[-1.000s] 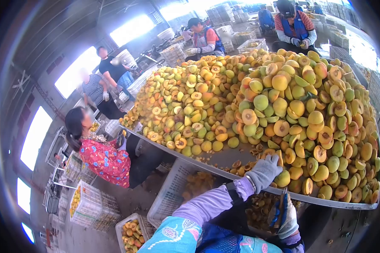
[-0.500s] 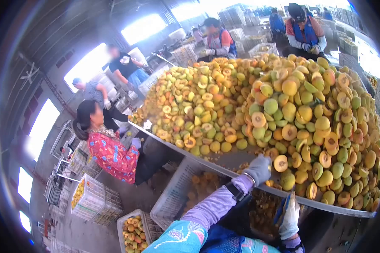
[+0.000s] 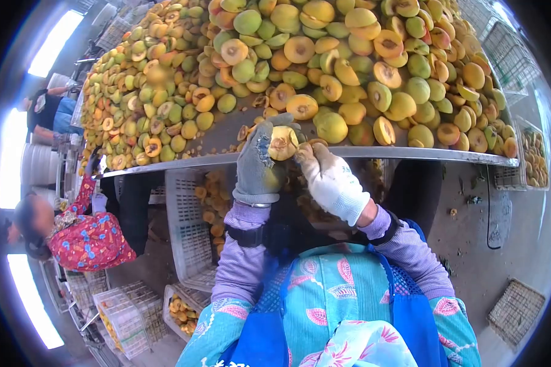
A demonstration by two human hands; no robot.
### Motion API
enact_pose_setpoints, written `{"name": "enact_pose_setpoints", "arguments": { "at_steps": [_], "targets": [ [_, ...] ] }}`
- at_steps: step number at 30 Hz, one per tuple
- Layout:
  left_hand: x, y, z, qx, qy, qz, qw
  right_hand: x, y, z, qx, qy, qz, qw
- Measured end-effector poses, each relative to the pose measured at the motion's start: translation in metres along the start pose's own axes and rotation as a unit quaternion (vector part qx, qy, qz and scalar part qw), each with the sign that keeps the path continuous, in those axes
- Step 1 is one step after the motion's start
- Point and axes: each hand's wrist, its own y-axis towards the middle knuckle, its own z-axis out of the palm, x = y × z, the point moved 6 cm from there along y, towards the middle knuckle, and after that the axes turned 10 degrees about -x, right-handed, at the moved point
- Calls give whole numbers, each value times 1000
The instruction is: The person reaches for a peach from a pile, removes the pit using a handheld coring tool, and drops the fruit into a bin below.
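In front of my chest, at the metal table's near edge (image 3: 324,154), my two gloved hands meet. My left hand (image 3: 258,162), in a grey glove with a worn dark patch, is wrapped round a yellow peach half (image 3: 283,144) whose cut face shows a rough, brownish hollow. My right hand (image 3: 333,180), in a white glove, is closed with fingertips and thumb right at the side of that fruit. A bit of brown shows at its fingertips, but I cannot tell what it holds. Behind them lies a large heap of whole and halved peaches (image 3: 349,79).
Below the table stands a grey plastic crate (image 3: 187,226) with fruit pieces in it. Stacked crates (image 3: 121,321) are at the lower left, and a crate (image 3: 517,312) lies on the right floor. A person in a red patterned top (image 3: 92,241) works on the left.
My view has tipped down towards my body. My left hand has come back from the heap's edge with a peach half, and my right hand has risen to meet it.
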Motion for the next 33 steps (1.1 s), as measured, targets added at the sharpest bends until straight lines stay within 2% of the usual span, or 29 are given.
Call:
{"name": "enact_pose_setpoints", "arguments": {
  "at_steps": [2,3,7,10,12,13,14,16,18,19,20,21,22,23,24,25,26,27,28,30,31,33],
  "targets": [
    [4,-2,1,-8,-120,-86,989,11,-3,1,-4,-46,-44,998],
    [9,-5,8,-43,-343,-232,909,9,-2,2,2,-51,-43,998],
    [2,-7,10,-68,-363,-224,902,8,-7,7,-7,-34,-43,998],
    [5,-9,12,-87,-357,-257,894,12,-12,9,17,-34,-34,999],
    [10,-8,12,-106,-335,-256,901,10,-13,12,31,-28,14,999],
    [11,-8,15,-104,-337,-258,900,0,-13,19,6,-29,1,1000],
    [10,-8,15,-106,-319,-230,913,-2,-14,24,4,-30,4,1000],
    [9,-5,17,-105,-302,-201,926,-7,-12,28,-5,78,29,997],
    [-2,1,17,-42,-223,-160,961,-4,-8,23,2,115,25,993],
    [2,2,22,-29,-277,-266,923,-6,-7,17,44,82,61,994],
    [4,4,19,-28,-277,-268,922,-4,-8,14,87,49,97,990],
    [6,6,19,21,-252,-285,924,-12,-12,19,63,36,20,997],
    [7,8,21,68,-225,-300,925,-23,-15,32,-36,77,-72,994],
    [10,8,21,52,-234,-289,927,-21,-17,38,28,189,111,975],
    [11,6,21,52,-229,-291,927,-16,-27,44,91,291,289,907],
    [10,6,23,54,-250,-288,923,-19,-27,43,93,294,288,907],
    [10,4,24,55,-271,-288,917,-16,-34,52,186,450,325,811],
    [7,0,23,47,-327,-313,890,-7,-42,56,272,585,350,679],
    [19,-3,24,69,-358,-300,881,-7,-41,57,285,606,371,643],
    [16,-6,22,30,-397,-293,869,4,-44,56,332,667,393,539],
    [12,-10,20,26,-397,-293,870,9,-46,53,343,670,388,532],
    [9,-20,4,-96,-451,-368,807,15,-52,53,388,680,365,504]
  ]
}}
